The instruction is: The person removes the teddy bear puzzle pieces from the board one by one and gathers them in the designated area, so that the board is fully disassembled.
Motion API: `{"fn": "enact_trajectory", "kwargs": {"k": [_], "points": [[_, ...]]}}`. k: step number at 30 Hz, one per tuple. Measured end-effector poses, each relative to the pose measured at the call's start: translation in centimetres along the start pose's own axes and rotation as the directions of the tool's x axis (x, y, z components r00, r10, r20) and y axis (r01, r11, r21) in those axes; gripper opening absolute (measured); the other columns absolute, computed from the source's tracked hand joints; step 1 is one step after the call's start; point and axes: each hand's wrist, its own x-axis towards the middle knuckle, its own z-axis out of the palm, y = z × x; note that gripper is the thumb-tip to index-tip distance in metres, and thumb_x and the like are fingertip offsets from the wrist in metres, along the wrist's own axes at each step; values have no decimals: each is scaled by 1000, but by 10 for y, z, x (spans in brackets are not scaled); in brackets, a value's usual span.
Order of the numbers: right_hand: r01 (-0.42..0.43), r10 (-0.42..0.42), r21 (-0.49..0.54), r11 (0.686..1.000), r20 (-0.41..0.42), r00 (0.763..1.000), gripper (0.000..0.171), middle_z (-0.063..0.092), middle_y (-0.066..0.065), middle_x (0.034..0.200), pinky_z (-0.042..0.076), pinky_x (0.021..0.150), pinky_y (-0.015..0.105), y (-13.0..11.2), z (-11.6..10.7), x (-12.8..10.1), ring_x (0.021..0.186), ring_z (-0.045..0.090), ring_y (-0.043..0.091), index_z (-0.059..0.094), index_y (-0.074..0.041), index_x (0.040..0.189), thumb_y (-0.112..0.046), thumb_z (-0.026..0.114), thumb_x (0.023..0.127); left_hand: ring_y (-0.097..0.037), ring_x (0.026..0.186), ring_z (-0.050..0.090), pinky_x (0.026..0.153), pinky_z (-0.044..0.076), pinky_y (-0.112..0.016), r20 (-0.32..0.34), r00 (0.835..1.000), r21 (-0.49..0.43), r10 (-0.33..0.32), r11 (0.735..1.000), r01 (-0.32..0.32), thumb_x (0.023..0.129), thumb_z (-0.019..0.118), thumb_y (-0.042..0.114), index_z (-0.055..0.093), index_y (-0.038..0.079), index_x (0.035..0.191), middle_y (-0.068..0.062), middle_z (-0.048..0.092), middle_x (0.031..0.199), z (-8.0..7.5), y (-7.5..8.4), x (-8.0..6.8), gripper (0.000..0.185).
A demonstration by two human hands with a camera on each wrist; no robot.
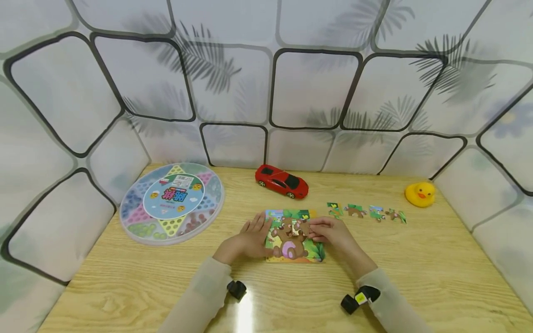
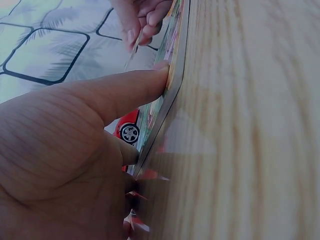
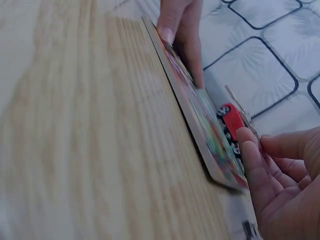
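A bear jigsaw puzzle board (image 1: 290,251) lies flat on the wooden table in front of the person. The left hand (image 1: 253,238) rests along its left edge with fingers spread and straight; in the left wrist view the thumb (image 2: 137,90) presses on the board's edge. Between thumb and fingers the right hand (image 1: 335,232) pinches a puzzle piece (image 1: 298,227) with brown and white on it. The right wrist view has this piece (image 3: 240,107) tilted, raised above the board's surface.
Several loose puzzle pieces (image 1: 355,211) lie in a row right of the board. Behind it stands a red toy car (image 1: 281,181). A round board game case (image 1: 216,203) lies at the left, and a yellow rubber duck (image 1: 419,194) sits at the far right. Patterned cloth walls (image 1: 233,143) enclose the table.
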Motion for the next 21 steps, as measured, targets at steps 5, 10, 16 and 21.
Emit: {"fn": "enact_trajectory", "kwargs": {"k": [5, 10, 16, 21], "points": [[13, -13, -14, 1000, -27, 1000, 31, 68, 3, 83, 54, 68, 22, -2, -21, -6, 73, 67, 9, 54, 15, 117, -4, 57, 93, -30, 143, -13, 114, -2, -49, 13, 1000, -12, 1, 1000, -1, 90, 55, 53, 2, 3, 152, -20, -12, 156, -1, 0, 0, 96], [41, -41, 9, 999, -25, 999, 33, 68, 0, 84, 54, 69, 21, -2, -40, -13, 76, 67, 9, 54, 15, 119, -7, 57, 94, -30, 143, -15, 114, -3, -49, 30, 1000, -28, -1, 1000, 2, 90, 55, 51, 0, 3, 151, -20, -14, 155, -2, 1, -1, 95], [68, -68, 4, 998, -60, 996, 32, 66, -2, 87, 54, 72, 21, 2, -63, -21, 79, 66, 8, 56, 13, 118, -9, 57, 95, -30, 143, -14, 114, -3, -49, 28, 1000, -34, 2, 999, -1, 90, 56, 51, 1, 2, 151, -20, -13, 156, -3, 2, -3, 96], [83, -81, 24, 996, -88, 993, 29, 67, -5, 89, 54, 73, 22, 7, -82, -28, 81, 67, 8, 57, 11, 117, -8, 56, 95, -30, 143, -15, 113, -4, -49, 31, 999, -39, 13, 999, -12, 90, 55, 53, 0, 2, 151, -20, -14, 155, -2, 1, -2, 97]]}}
